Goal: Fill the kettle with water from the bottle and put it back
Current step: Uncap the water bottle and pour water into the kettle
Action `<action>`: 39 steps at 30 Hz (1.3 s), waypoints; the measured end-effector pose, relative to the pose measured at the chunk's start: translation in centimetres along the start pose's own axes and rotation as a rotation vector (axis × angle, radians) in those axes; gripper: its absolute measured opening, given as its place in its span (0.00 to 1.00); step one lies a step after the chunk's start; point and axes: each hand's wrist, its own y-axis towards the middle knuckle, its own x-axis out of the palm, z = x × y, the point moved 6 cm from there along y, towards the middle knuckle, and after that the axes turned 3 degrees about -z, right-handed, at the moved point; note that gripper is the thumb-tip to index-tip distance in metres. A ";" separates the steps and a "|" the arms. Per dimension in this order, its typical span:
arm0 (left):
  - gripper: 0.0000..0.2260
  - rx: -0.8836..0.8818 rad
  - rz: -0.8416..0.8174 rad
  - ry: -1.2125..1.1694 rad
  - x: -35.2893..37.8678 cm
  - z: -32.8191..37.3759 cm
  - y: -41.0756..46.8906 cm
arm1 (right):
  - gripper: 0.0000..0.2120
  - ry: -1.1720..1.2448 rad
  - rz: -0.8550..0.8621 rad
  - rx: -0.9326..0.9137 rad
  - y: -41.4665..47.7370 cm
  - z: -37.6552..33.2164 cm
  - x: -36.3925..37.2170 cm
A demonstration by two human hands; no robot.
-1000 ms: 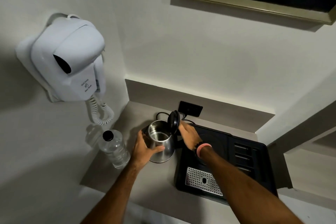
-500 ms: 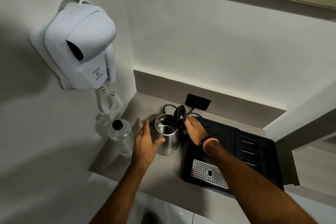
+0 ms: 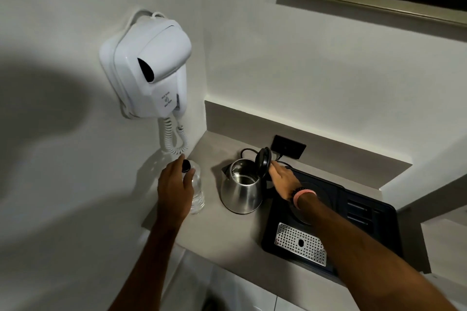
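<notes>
A steel kettle [image 3: 241,193] stands on the grey counter [image 3: 222,232], off its base, with its black lid [image 3: 263,161] tipped up. My right hand [image 3: 283,178] lies behind the lid at the kettle's handle side, whose handle is hidden, so whether the hand grips it is unclear. A clear water bottle [image 3: 198,190] with a black cap [image 3: 186,166] stands upright to the kettle's left. My left hand [image 3: 174,184] has reached the bottle, fingers curved around its neck and shoulder, thumb by the cap.
A black tray [image 3: 366,219] with a perforated metal drip plate [image 3: 300,243] and the round kettle base sits right of the kettle. A black wall socket [image 3: 288,146] and cord lie behind. A white wall-mounted hair dryer [image 3: 151,70] with coiled cord hangs above the bottle.
My left hand has left the kettle's side and moved left onto the water bottle. The right hand stays by the open lid. The camera has shifted.
</notes>
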 end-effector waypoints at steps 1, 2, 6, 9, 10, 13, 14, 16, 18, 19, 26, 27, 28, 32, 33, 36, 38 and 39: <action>0.18 0.000 -0.003 0.004 -0.1 -0.2 0.3 | 0.29 0.002 -0.002 0.002 0.0 0.0 0.0; 0.17 0.001 -0.008 0.008 -0.2 -0.3 0.5 | 0.29 0.001 -0.003 0.006 0.0 0.0 -0.1; 0.11 -0.019 -0.022 -0.027 -0.8 -1.1 1.1 | 0.29 -0.016 0.000 0.016 -0.1 -0.2 0.0; 0.11 -0.104 0.007 -0.087 -1.1 -2.1 1.2 | 0.29 -0.026 0.012 0.019 -0.2 -0.2 0.1; 0.13 -0.134 0.027 -0.098 -1.2 -2.4 1.3 | 0.30 -0.029 0.012 0.022 -0.2 -0.2 0.1; 0.16 -0.170 0.089 -0.109 -1.2 -2.6 1.6 | 0.30 -0.035 0.025 0.025 -0.2 -0.2 0.0; 0.17 -0.173 0.102 -0.114 -1.2 -2.5 1.6 | 0.30 -0.034 0.031 0.023 -0.1 -0.2 -0.1; 0.17 -0.176 0.124 -0.133 -1.1 -2.5 1.4 | 0.30 -0.032 0.034 0.022 -0.1 -0.2 -0.2; 0.17 -0.170 0.152 -0.148 -1.0 -2.5 1.0 | 0.31 -0.036 0.030 0.024 -0.1 -0.2 -0.1; 0.17 -0.166 0.168 -0.155 -1.0 -2.5 0.8 | 0.31 -0.039 0.027 0.024 -0.1 -0.2 -0.1; 0.18 -0.211 0.234 -0.159 -1.1 -2.4 0.9 | 0.29 -0.027 0.019 0.025 -0.1 0.0 0.2; 0.18 -0.215 0.240 -0.157 -1.1 -2.3 1.0 | 0.29 -0.026 0.019 0.027 -0.1 0.0 0.3; 0.18 -0.211 0.243 -0.155 -1.1 -2.2 1.1 | 0.29 -0.028 0.020 0.030 -0.1 0.0 0.3; 0.16 -0.085 0.307 -0.156 -1.7 -0.7 1.0 | 0.29 -0.027 0.023 0.029 -0.1 -0.1 0.3; 0.15 -0.032 0.349 -0.131 -1.9 -0.3 0.6 | 0.29 -0.027 0.024 0.029 -0.2 -0.1 0.3; 0.14 0.089 0.402 -0.116 -0.9 0.2 -1.9 | 0.29 -0.026 0.035 0.032 -0.2 -0.1 0.2; 0.13 0.128 0.305 -0.108 1.5 -0.1 -4.3 | 0.29 -0.019 0.039 0.032 -0.2 0.0 0.2; 0.13 0.126 0.241 -0.104 3.0 -0.6 -5.5 | 0.29 -0.018 0.037 0.029 -0.2 -0.1 0.1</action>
